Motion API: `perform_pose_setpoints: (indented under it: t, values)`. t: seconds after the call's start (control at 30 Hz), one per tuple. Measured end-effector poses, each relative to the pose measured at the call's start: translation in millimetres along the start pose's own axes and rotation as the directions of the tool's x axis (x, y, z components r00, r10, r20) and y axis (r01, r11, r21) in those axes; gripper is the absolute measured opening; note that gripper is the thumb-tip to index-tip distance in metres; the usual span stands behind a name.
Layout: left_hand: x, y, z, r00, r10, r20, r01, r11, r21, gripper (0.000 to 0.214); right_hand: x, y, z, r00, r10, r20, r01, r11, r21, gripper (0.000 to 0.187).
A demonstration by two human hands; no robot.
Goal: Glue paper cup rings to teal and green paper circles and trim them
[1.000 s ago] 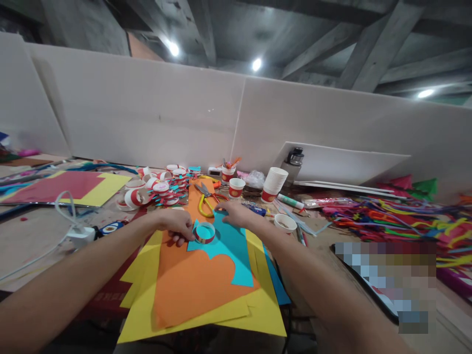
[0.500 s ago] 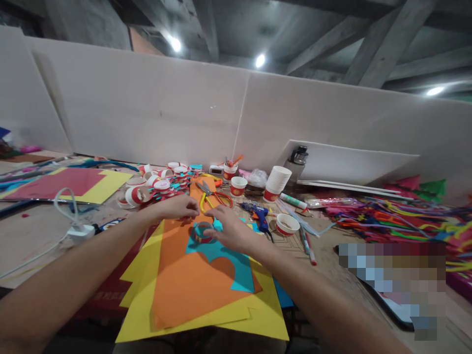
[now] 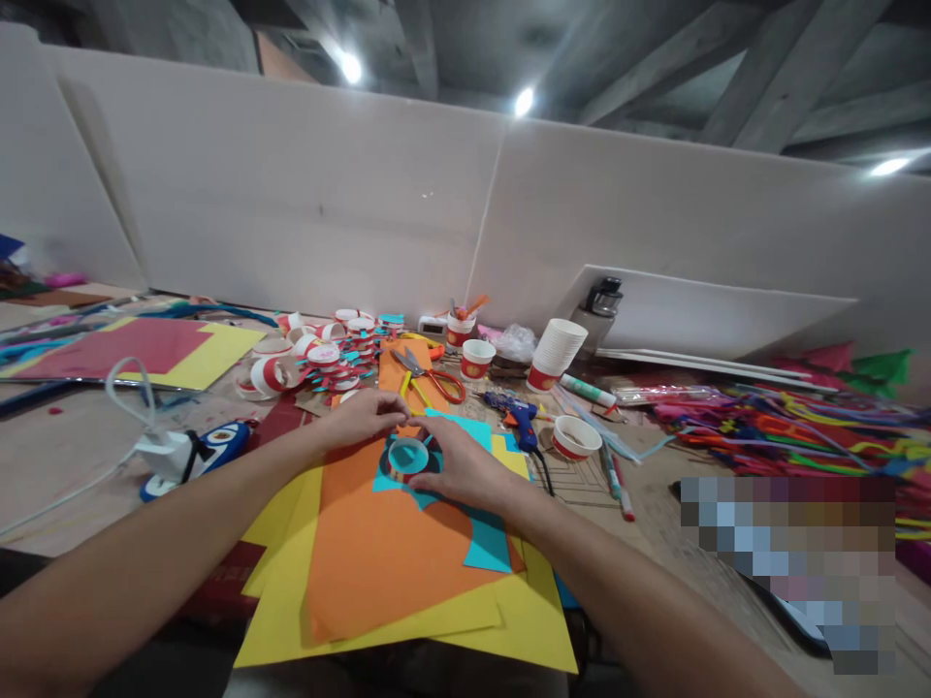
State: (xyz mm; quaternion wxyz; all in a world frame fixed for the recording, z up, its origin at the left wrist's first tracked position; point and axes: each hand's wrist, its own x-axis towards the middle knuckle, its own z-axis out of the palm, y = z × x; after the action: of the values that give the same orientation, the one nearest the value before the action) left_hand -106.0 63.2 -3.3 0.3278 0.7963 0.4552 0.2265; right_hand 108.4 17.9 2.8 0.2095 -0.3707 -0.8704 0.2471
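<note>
A short red-and-white paper cup ring (image 3: 408,456) stands on cut blue paper (image 3: 489,543), with blue showing inside it. My right hand (image 3: 465,463) curves around the ring's right side, its thumb low against the rim and its fingers at the far edge. Just behind the ring, my left hand (image 3: 368,417) has its fingers pinched together close to my right fingertips. What they pinch, if anything, is hidden. Beneath the blue paper is an orange sheet (image 3: 378,572), lying over yellow sheets (image 3: 524,620).
Scissors (image 3: 422,373) lie beyond my hands. A blue glue gun (image 3: 520,419), a cut-down cup (image 3: 576,438) and stacked paper cups (image 3: 557,354) are to the right. Joined cup rings (image 3: 324,354) sit behind left. A power strip (image 3: 218,451) with a white charger (image 3: 166,454) is at left.
My left hand has come nearer to my right fingers, and both hands are now closer around the cup ring. The view has shifted slightly.
</note>
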Motion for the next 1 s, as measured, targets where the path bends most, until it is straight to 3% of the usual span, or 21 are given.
perform_pose_setpoints:
  t: [0.1,0.2,0.27,0.33,0.4,0.53,0.67,0.83,1.0]
  values:
    - [-0.7,5.9,-1.8,0.999,0.032,0.022,-0.034,0.991,0.127,0.023,-2.4,-0.9,-10.1,1.0,0.02,-0.007,-0.021,0.999,-0.029,0.072]
    - [-1.6,7.9,-2.1,0.997,0.045,0.07,-0.059,0.976,0.21,0.023,-8.2,-5.4,-28.1,0.985,0.134,-0.107,-0.151,0.974,-0.171,0.048]
    - [-2.3,7.2,-2.2,0.994,0.05,0.102,-0.073,0.968,0.242,0.02,-14.3,-10.6,-39.6,0.953,0.266,-0.144,-0.3,0.895,-0.33,0.046]
    - [-2.5,5.9,-2.8,0.991,0.048,0.124,-0.08,0.961,0.265,0.019,-21.1,-16.3,-46.3,0.893,0.437,-0.11,-0.435,0.772,-0.464,0.052]
    - [-2.0,5.0,-4.1,0.99,0.03,0.139,-0.069,0.956,0.284,0.017,-26.6,-20.0,-47.4,0.844,0.534,-0.048,-0.478,0.709,-0.519,0.055]
    - [0.2,4.9,-7.7,0.983,0.011,0.183,-0.062,0.959,0.278,0.017,-30.3,-14.1,-41.4,0.855,0.518,-0.034,-0.475,0.755,-0.451,0.061]
    - [0.1,5.1,-9.5,0.977,0.038,0.21,-0.092,0.962,0.256,0.018,-25.3,6.0,-37.5,0.885,0.452,-0.11,-0.465,0.854,-0.232,0.064]
    - [-1.8,10.2,-12.6,0.964,0.012,0.265,-0.072,0.973,0.218,0.019,-7.7,29.4,-36.7,0.853,0.498,-0.153,-0.502,0.865,0.018,0.053]
    - [-2.8,16.7,-22.0,0.907,-0.113,0.405,0.077,0.992,0.104,0.019,18.9,44.6,-37.0,0.911,0.391,-0.129,-0.388,0.92,0.05,0.045]
